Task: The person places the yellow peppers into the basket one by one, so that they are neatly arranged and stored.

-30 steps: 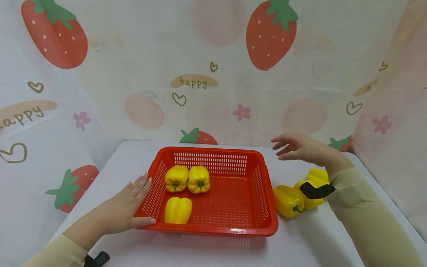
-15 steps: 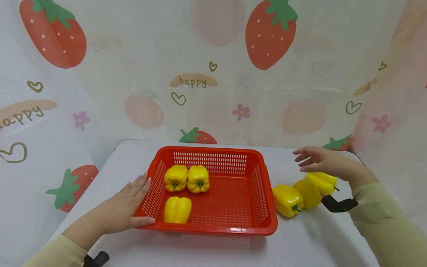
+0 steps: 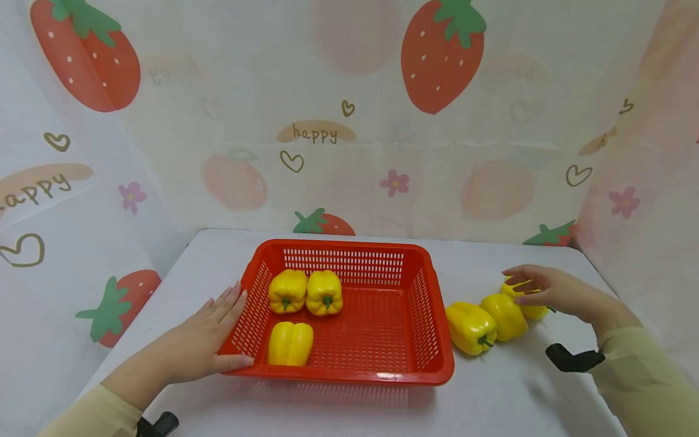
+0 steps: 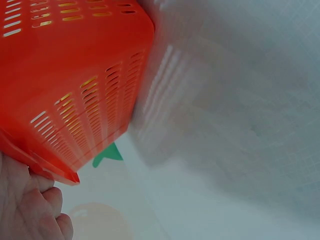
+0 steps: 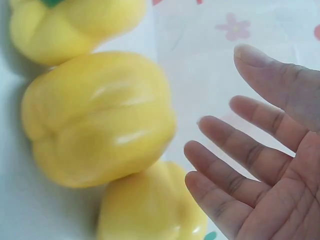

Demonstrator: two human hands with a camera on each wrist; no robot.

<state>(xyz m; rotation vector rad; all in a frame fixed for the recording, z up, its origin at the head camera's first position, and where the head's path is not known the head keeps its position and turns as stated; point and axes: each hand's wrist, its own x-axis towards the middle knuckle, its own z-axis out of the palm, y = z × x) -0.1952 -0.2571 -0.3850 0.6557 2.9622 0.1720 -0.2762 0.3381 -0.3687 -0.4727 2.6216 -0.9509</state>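
Observation:
A red plastic basket [image 3: 363, 328] holds three yellow peppers: two side by side at its back left [image 3: 287, 292], [image 3: 324, 294] and one at its front left [image 3: 290, 345]. My left hand [image 3: 199, 340] rests on the basket's left rim, fingers straight; the left wrist view shows that hand [image 4: 30, 205] at the rim. To the right of the basket three more yellow peppers [image 3: 472, 328], [image 3: 503, 317], [image 3: 537, 311] lie in a touching row. Over the farthest one hovers my right hand [image 3: 562, 294], fingers spread and holding nothing; in the right wrist view the hand [image 5: 270, 170] is beside the peppers [image 5: 100, 120].
The basket and peppers are on a white-covered table [image 3: 491, 394]. Behind and at both sides hangs a pale cloth [image 3: 349, 194] printed with strawberries, hearts and flowers. Black straps circle both wrists.
My right hand has moved right and lower, from beyond the basket's back right corner to the farthest loose pepper. My left hand has stayed on the rim.

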